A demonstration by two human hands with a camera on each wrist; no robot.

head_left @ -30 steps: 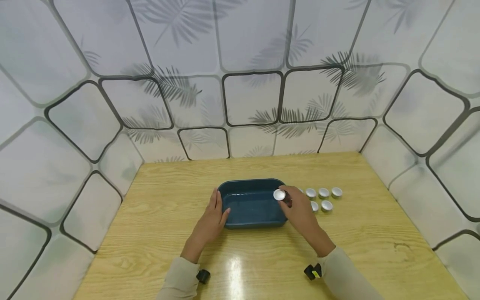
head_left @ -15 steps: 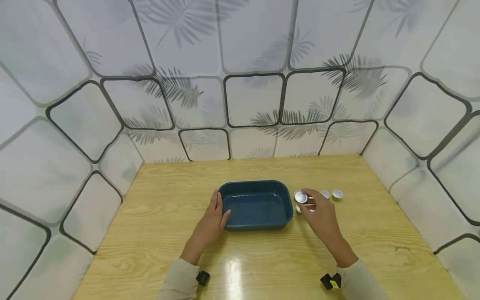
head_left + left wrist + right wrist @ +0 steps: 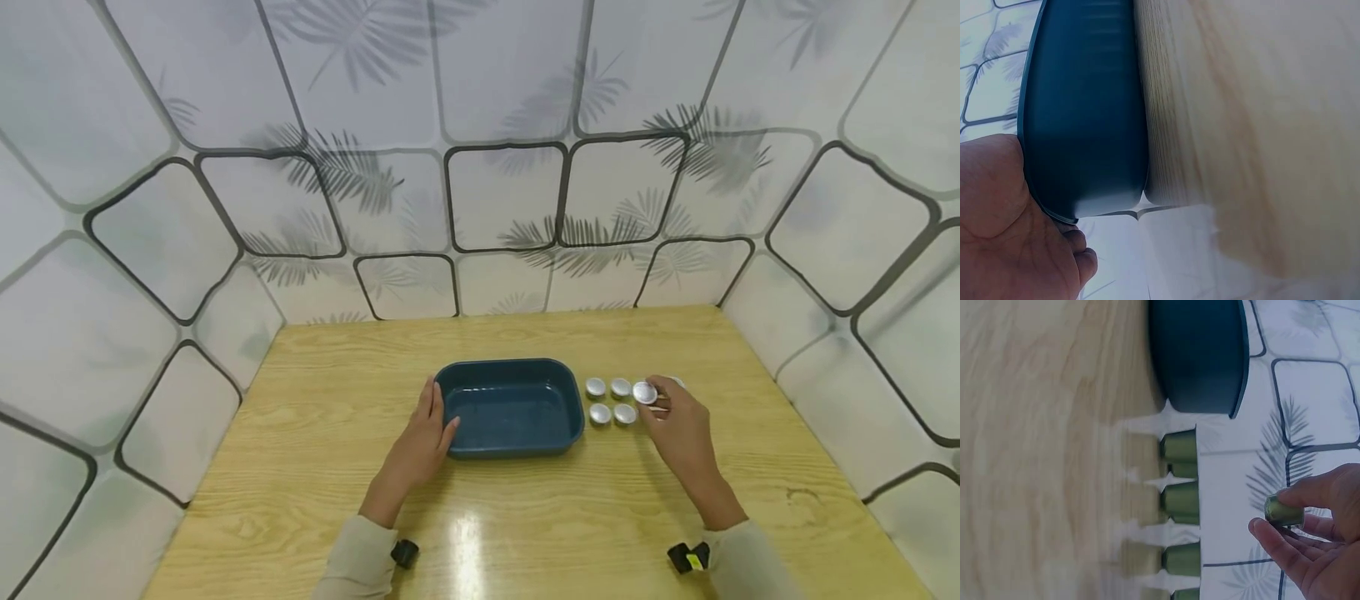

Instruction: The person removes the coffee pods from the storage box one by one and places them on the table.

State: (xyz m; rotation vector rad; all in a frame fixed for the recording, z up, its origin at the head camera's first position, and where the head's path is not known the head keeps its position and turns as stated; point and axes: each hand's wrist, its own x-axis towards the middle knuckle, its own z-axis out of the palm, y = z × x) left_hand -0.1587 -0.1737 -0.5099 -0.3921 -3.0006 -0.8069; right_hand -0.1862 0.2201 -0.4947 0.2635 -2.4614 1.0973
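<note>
In the head view my left hand grips the left end of a dark blue baking dish, its fingers along the outer wall and its thumb over the rim. The palm of the left hand lies against the dish's wall in the left wrist view. My right hand pinches a green coffee capsule with a silver lid, right of the dish. In the right wrist view that capsule is between thumb and fingers, raised above the level of the other capsules.
Several capsules stand lid up in two rows on the wooden table, just right of the dish. Another capsule is partly hidden behind my right hand. Patterned panels enclose the table at the back and sides.
My right hand, holding a capsule, has moved right, from over the dish's right edge to above the capsule rows. The left hand and the dish have stayed put.
</note>
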